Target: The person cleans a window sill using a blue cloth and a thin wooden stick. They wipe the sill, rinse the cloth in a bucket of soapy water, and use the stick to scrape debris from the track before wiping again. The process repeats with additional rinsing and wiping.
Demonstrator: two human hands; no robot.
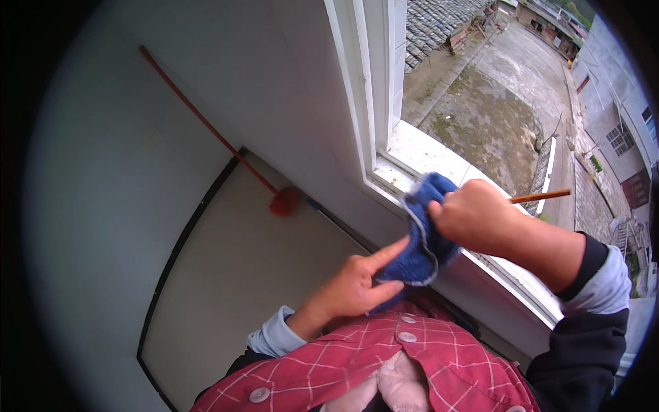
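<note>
A blue cloth (419, 257) with a pale edge hangs between my two hands, in front of the window sill. My right hand (473, 213) grips its upper part together with a thin brown stick (543, 196), whose end sticks out to the right past the hand. Lower down, my left hand (355, 283) holds the cloth's lower left corner between thumb and fingers. Behind the cloth runs the white window frame (383, 188) with its sill track, where a small orange-brown spot shows.
A red-handled brush or plunger (283, 201) leans in the room's corner, its head on the floor (247, 257). Near it, a thin pole with a blue part (329, 216) lies along the wall. Past the open window are a concrete yard (484, 113) and a tiled roof (437, 26).
</note>
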